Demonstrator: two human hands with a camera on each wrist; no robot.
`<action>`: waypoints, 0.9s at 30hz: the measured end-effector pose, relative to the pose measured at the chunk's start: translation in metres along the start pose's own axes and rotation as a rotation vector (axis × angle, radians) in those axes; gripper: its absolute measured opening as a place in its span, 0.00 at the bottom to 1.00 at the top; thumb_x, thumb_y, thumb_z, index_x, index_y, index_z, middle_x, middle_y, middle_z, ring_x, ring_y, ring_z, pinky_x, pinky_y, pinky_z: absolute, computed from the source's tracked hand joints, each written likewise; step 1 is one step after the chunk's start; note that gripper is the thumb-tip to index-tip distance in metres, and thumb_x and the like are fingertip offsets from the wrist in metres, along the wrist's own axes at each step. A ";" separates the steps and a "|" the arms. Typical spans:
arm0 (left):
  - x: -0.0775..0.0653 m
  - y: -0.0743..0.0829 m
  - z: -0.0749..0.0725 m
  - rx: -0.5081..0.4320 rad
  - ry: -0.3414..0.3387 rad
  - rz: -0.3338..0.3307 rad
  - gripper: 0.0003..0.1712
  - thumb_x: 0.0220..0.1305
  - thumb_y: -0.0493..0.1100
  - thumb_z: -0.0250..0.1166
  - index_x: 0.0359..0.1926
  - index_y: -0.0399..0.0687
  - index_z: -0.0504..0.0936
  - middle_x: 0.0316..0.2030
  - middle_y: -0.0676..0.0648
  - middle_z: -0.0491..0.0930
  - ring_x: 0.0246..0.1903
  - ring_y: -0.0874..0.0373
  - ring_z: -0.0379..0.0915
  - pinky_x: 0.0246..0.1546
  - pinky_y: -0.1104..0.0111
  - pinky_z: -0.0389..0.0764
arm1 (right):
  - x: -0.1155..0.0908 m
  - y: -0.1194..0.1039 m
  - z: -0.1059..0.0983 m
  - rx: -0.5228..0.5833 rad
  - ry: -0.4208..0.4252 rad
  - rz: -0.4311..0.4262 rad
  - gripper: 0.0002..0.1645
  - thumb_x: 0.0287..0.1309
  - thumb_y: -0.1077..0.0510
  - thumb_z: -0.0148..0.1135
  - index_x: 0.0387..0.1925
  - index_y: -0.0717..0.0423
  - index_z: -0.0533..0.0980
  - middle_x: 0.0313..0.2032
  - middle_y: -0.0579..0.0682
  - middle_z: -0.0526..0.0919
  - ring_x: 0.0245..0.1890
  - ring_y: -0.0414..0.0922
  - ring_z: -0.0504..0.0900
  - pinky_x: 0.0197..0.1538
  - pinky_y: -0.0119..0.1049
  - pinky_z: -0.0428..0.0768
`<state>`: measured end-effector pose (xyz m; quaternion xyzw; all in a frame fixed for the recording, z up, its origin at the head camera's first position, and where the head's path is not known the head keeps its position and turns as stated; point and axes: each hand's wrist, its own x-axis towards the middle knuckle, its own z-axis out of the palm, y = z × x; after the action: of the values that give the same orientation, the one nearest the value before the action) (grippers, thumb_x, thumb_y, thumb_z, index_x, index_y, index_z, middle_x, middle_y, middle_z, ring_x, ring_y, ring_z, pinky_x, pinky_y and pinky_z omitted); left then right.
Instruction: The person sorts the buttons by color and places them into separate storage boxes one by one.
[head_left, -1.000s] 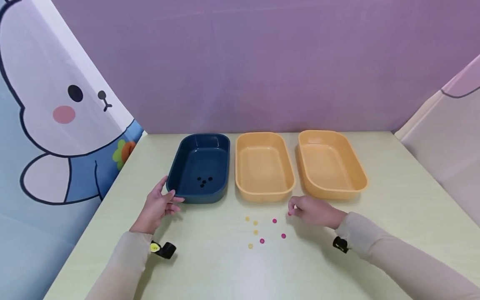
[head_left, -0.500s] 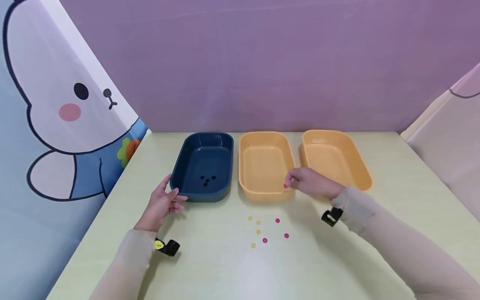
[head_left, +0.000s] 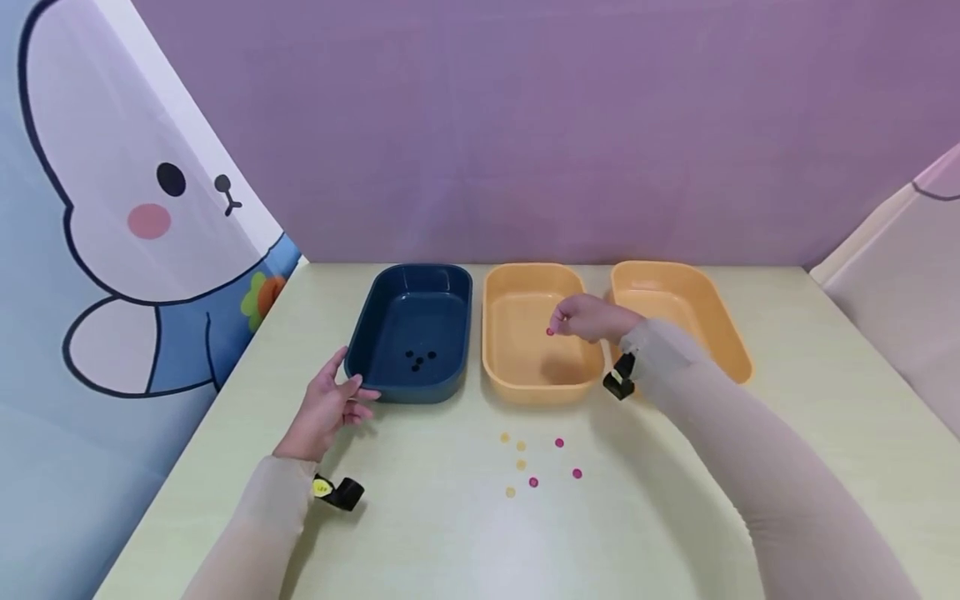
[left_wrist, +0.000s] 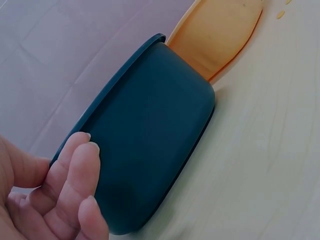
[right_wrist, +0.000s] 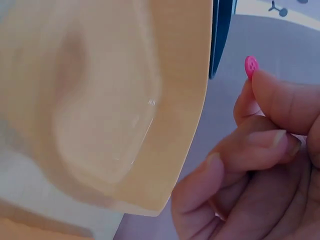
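Observation:
My right hand (head_left: 588,317) is over the middle yellow tray (head_left: 491,367), pinching a pink button (right_wrist: 251,65) between thumb and forefinger. Small holes show in the button's face, and the same pink button (head_left: 550,332) appears below the fingertips in the head view. At the near left corner of the dark blue tray (head_left: 408,393), my left hand (head_left: 321,412) grips the rim. Its thumb is at the rim and its fingers (left_wrist: 82,167) lie along the outer wall. Several black buttons (head_left: 418,361) lie inside the blue tray.
Another yellow tray (head_left: 738,358) stands at the right, partly hidden by the right forearm. In front of the trays, several yellow buttons (head_left: 521,465) and 3 pink buttons (head_left: 533,482) are scattered on the table (head_left: 420,533). A purple cloth backdrop (head_left: 525,133) rises behind.
My right hand has lifted the pink button from the table in front of the trays, moving up and left over the middle yellow tray. The left hand stays at the blue tray.

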<state>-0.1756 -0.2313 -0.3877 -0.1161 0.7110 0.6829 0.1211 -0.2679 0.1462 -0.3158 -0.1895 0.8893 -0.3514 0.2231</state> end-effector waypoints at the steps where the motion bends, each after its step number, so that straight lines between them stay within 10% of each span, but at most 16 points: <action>1: 0.000 0.001 0.000 0.004 0.003 -0.002 0.39 0.76 0.39 0.44 0.76 0.56 0.30 0.26 0.56 0.83 0.16 0.64 0.76 0.24 0.74 0.73 | 0.004 -0.001 -0.001 0.005 -0.001 0.017 0.08 0.66 0.67 0.49 0.35 0.66 0.74 0.48 0.60 0.79 0.15 0.36 0.54 0.22 0.28 0.57; 27: -0.002 0.002 0.000 0.030 0.056 -0.011 0.38 0.76 0.39 0.44 0.76 0.55 0.34 0.26 0.55 0.83 0.15 0.63 0.75 0.23 0.74 0.73 | 0.066 -0.016 0.002 0.070 -0.016 0.228 0.17 0.67 0.61 0.48 0.51 0.66 0.75 0.59 0.56 0.73 0.15 0.35 0.57 0.22 0.26 0.62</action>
<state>-0.1738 -0.2309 -0.3853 -0.1372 0.7238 0.6678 0.1064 -0.3182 0.1015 -0.3233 -0.0820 0.8904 -0.3531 0.2754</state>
